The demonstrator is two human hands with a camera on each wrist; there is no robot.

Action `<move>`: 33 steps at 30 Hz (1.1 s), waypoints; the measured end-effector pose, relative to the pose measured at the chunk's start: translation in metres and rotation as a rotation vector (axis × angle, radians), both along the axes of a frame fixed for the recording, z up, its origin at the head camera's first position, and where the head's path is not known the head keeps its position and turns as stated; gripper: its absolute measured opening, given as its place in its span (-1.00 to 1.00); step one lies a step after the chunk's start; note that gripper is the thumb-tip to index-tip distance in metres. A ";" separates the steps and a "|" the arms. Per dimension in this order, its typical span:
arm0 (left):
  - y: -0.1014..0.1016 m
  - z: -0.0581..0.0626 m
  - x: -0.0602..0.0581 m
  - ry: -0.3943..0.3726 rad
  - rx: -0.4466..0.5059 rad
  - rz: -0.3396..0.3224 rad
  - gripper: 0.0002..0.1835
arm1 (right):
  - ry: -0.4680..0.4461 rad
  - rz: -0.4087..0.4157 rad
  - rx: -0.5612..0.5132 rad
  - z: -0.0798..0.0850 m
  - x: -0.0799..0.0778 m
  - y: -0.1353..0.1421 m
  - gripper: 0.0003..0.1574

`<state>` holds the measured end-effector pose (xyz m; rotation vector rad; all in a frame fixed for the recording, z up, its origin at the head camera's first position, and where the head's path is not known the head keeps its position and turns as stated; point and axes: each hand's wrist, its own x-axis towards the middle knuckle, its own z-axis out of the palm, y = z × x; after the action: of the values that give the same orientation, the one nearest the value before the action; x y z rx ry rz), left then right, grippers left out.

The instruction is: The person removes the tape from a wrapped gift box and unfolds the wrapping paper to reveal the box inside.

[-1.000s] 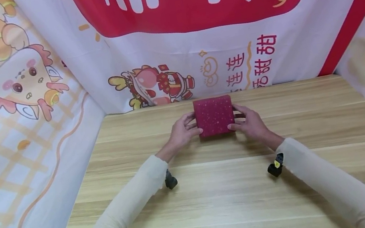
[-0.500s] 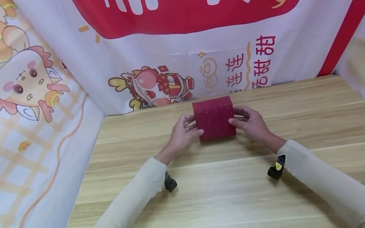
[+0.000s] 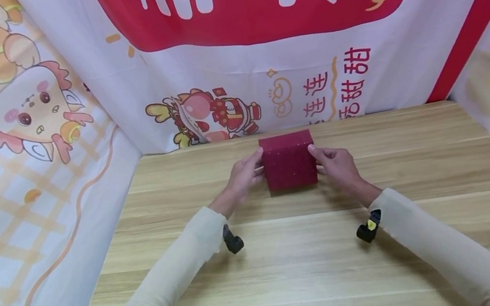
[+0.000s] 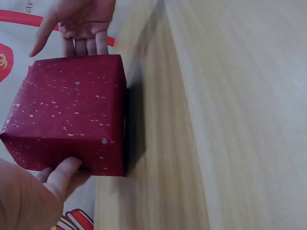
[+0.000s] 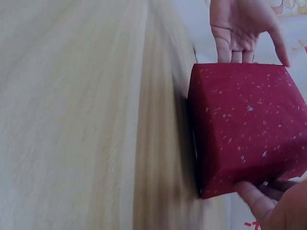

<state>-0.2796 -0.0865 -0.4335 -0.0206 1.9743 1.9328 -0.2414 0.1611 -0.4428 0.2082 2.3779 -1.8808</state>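
A dark red box with pale specks, like a gift box, is near the back of the wooden table. On its left side, my left hand holds it, thumb at the upper edge. My right hand holds the opposite side, its thumb near the upper right corner. In the left wrist view, fingertips of the left hand meet the near side of the box. The right wrist view has the right hand at the box's lower side. Some fingers are hidden behind the box.
The wooden table ends at a white and red printed cloth just behind the box. Another printed cloth hangs at the left. A small black camera sits at the left wrist, another camera at the right.
The box has tilted, so its front side and a narrow upper face now show, and its lower edge sits slightly nearer. Both thumbs have moved up from the lower front toward the upper edges.
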 end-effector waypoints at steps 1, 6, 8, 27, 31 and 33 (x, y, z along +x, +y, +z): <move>0.001 0.001 0.000 -0.004 -0.011 0.003 -0.26 | -0.010 -0.010 0.006 0.002 0.001 -0.001 0.12; 0.003 0.002 0.002 -0.032 -0.047 0.030 -0.26 | -0.035 -0.050 0.010 0.010 0.004 -0.006 0.17; 0.003 0.003 0.003 -0.043 -0.041 0.038 -0.25 | -0.036 -0.052 0.009 0.011 0.005 -0.007 0.15; 0.004 0.001 0.008 0.101 -0.144 0.027 -0.35 | 0.077 -0.084 0.021 0.000 0.008 -0.004 -0.19; 0.004 -0.001 0.008 0.143 -0.146 0.021 -0.36 | 0.114 -0.103 -0.038 -0.005 0.008 -0.005 -0.22; 0.005 -0.002 0.009 0.164 -0.131 0.020 -0.37 | 0.130 -0.116 -0.060 -0.006 0.008 -0.006 -0.25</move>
<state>-0.2708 -0.0820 -0.4353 0.0861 2.2120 1.8676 -0.2334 0.1551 -0.4490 0.2294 2.4361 -2.0751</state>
